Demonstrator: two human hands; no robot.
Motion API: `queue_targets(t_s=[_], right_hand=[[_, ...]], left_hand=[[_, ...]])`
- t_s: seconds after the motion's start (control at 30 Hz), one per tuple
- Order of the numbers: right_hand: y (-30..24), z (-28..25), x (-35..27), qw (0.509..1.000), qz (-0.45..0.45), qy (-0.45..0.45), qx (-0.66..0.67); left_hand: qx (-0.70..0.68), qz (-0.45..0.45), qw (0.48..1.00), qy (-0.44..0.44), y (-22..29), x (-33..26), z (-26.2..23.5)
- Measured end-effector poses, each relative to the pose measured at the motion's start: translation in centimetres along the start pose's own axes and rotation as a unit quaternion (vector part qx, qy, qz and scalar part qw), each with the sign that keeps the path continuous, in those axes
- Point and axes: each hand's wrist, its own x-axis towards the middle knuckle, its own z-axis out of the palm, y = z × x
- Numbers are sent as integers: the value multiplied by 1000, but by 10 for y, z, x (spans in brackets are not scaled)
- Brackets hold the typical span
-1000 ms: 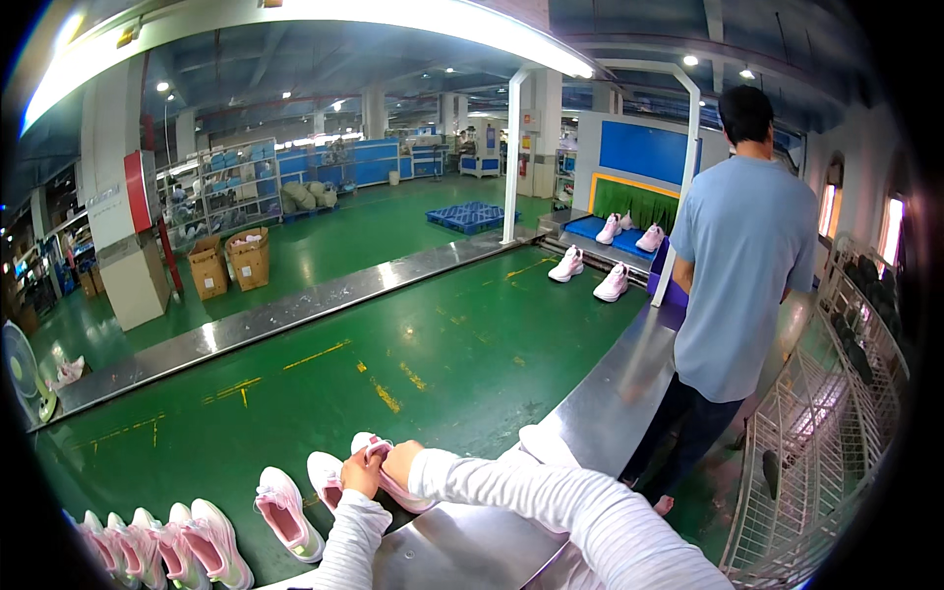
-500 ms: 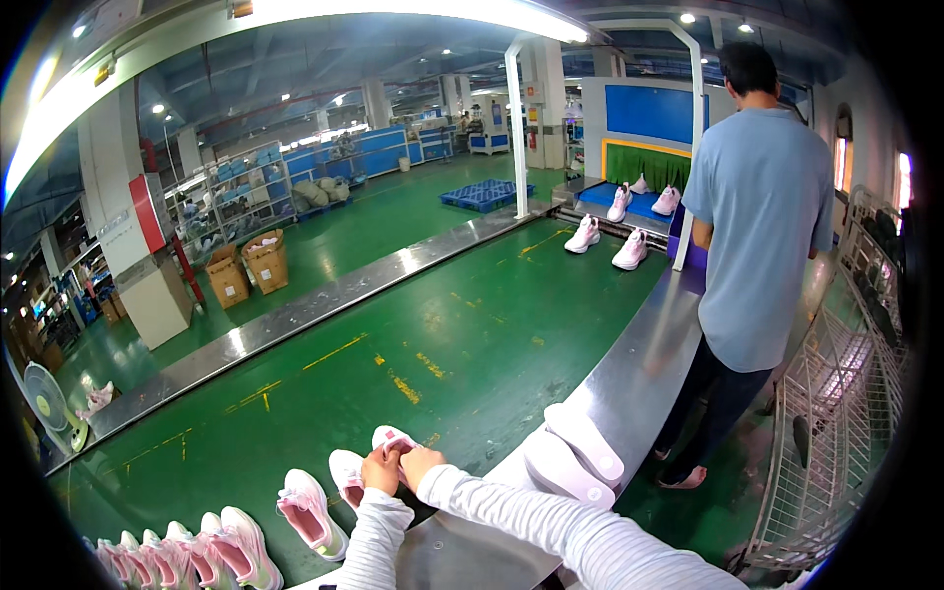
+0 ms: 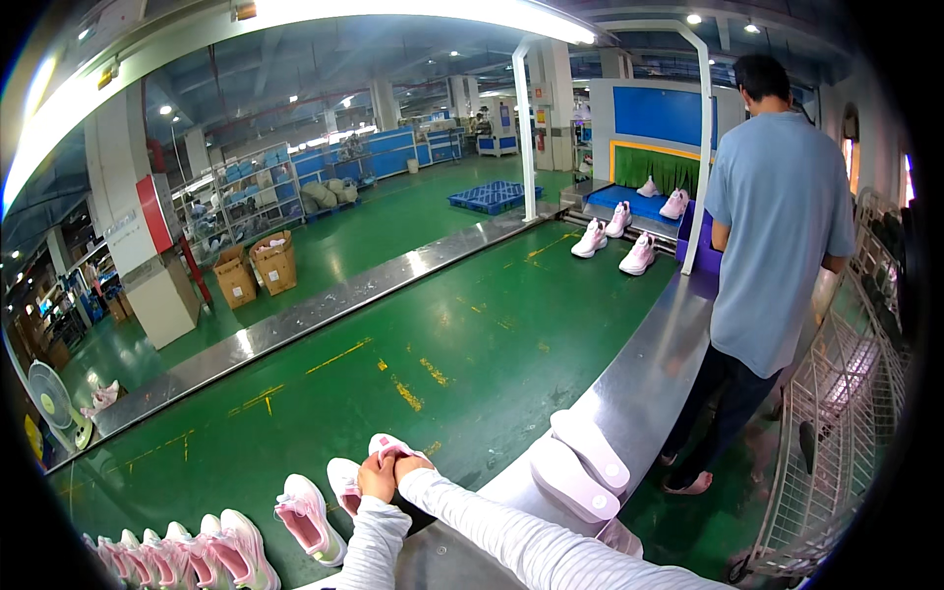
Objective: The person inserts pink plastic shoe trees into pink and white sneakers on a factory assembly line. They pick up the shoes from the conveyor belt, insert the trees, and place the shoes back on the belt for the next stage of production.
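Note:
A white-and-pink sneaker [image 3: 386,442] rests on the green belt at the lower middle, under both my hands. My left hand [image 3: 377,478] is closed on the near part of its opening. Close against it, my right hand [image 3: 405,466] is at the same shoe's opening; its fingers are mostly hidden in the shoe and behind the left hand. Just left, partly covered by my left hand, is another sneaker [image 3: 340,475]. Farther left lies a sneaker [image 3: 311,521] with its pink lining showing. Flat pale insoles [image 3: 573,480] are stacked on the metal edge right of my right forearm.
Several sneakers [image 3: 236,551] line up at the lower left. More sneakers [image 3: 637,255] stand at the belt's far end by a green curtain [image 3: 654,169]. A person in a blue shirt [image 3: 777,226] stands right of the metal edge [image 3: 629,364], beside a wire rack [image 3: 836,433].
My right hand has shifted left and lower, deeper against the sneaker's opening. The left hand stays on the shoe. The view has shifted slightly, and the person at right has moved little.

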Motion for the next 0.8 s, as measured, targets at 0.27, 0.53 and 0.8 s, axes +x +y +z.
queue_targets(t_s=[0.27,0.53,0.8], right_hand=[[19,49,32,759,-152,512,-372],[85,-52,-103,899,-355,249,62],[208,-103,-191,870,-85,395,-281]], left_hand=[[54,66,996,2,2,6,9],[94,254,954,125,24,-3,-11],[373,131,892,-218,30,-5,30]])
